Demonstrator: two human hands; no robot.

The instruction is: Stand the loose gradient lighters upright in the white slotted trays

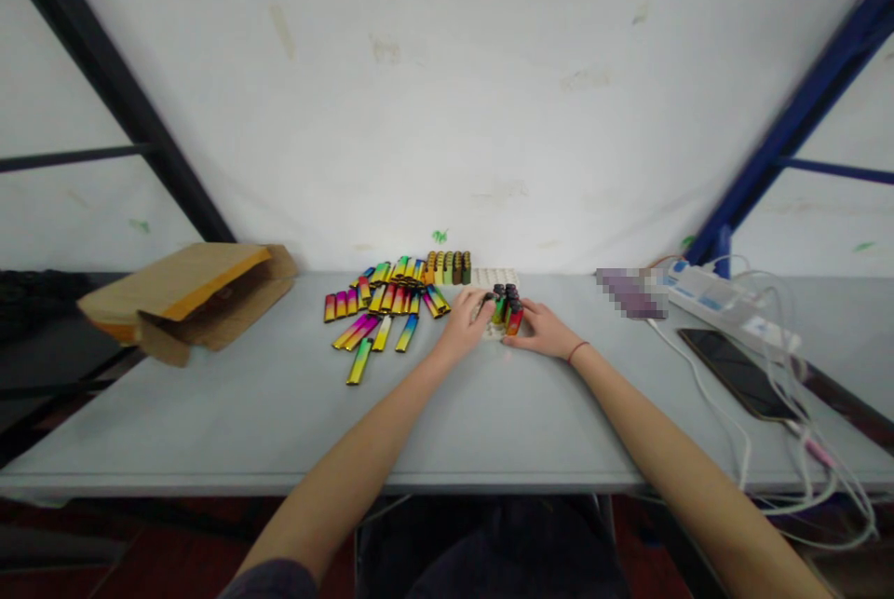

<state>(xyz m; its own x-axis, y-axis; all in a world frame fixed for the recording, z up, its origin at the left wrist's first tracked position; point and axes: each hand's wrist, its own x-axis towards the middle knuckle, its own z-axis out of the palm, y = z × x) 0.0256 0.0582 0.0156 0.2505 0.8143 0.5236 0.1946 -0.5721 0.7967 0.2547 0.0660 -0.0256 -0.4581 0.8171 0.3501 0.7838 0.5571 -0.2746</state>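
Note:
Several dark-topped lighters stand upright in a small white holder between my hands. At the holder's left side, my left hand has its fingers curled in a pinch around a dark-topped lighter, mostly hidden by them. My right hand is bent around the right side of the group, thumb low in front and forefinger behind, against an orange-red lighter. How firmly it grips is hard to make out. Many shiny gradient-coloured lighters lie loose to the left of my left hand.
Behind the loose pile, a block of upright lighters stands near the wall, beside a white perforated tray. An open brown paper bag lies far left. To the right are a phone, a power strip, tangled white cables and a blurred-out item.

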